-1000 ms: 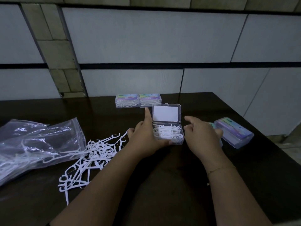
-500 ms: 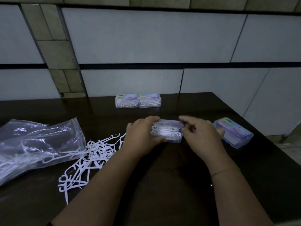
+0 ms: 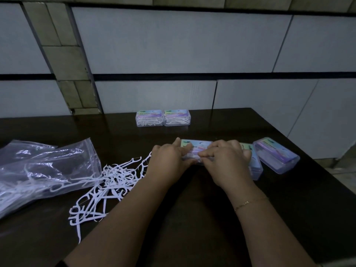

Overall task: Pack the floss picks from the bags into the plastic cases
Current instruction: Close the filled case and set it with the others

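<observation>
A clear plastic case (image 3: 196, 146) with a pastel label lies closed on the dark table (image 3: 192, 209), white floss picks inside. My left hand (image 3: 167, 160) grips its left end, fingers curled over the lid. My right hand (image 3: 225, 162) presses on the lid from the right, fingers curled round the front edge. A loose heap of white floss picks (image 3: 107, 185) lies to the left. Beside it lies a clear zip bag (image 3: 38, 174) with more picks inside.
Two closed filled cases (image 3: 162, 118) stand side by side at the table's far edge. Two more cases (image 3: 277, 155) lie right of my right hand, one partly hidden behind it. The table's right edge drops off near them. A tiled wall rises behind.
The case's lid stood open a second ago; it is now down and both hands have closed in over it. The case has not shifted on the table.
</observation>
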